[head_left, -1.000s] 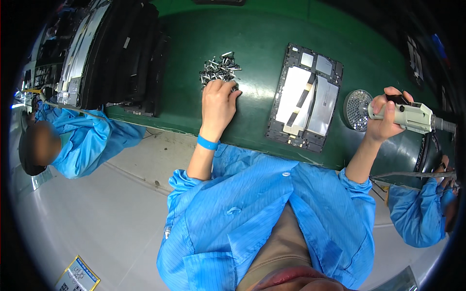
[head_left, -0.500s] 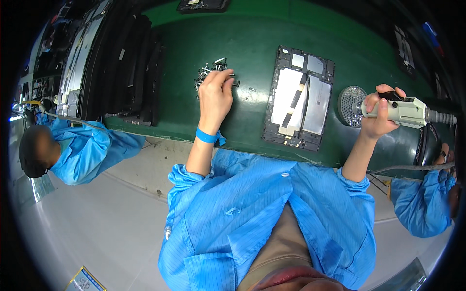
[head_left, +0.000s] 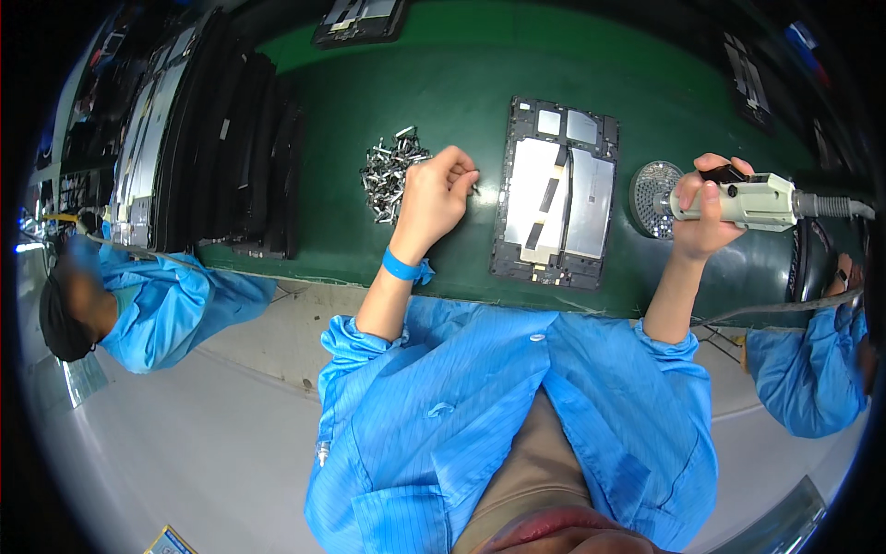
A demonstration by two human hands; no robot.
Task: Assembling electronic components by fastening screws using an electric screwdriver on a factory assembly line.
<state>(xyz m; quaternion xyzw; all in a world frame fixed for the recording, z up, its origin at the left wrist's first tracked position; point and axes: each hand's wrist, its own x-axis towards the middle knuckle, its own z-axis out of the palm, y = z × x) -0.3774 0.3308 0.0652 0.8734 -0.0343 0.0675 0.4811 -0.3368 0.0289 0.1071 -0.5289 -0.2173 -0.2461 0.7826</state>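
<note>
My left hand, a blue band at its wrist, is closed in a pinch over the green table. At its fingertips shows a small dark part, too small to name. Just left of this hand lies a pile of small metal and black parts. My right hand grips a pale corded electric screwdriver, held sideways, its front end at a round dimpled metal dish. Between my hands lies an opened tablet, with silver battery panels and black ribbon strips; neither hand touches it.
A row of black tablet shells stands on edge at the left. Another opened tablet lies at the far edge. A cable crosses the right front edge. Co-workers in blue sit at left and right.
My left hand has moved right, off the pile of small parts, and its fingers have drawn together toward the tablet. My right hand keeps its grip on the screwdriver. The view has shifted slightly.
</note>
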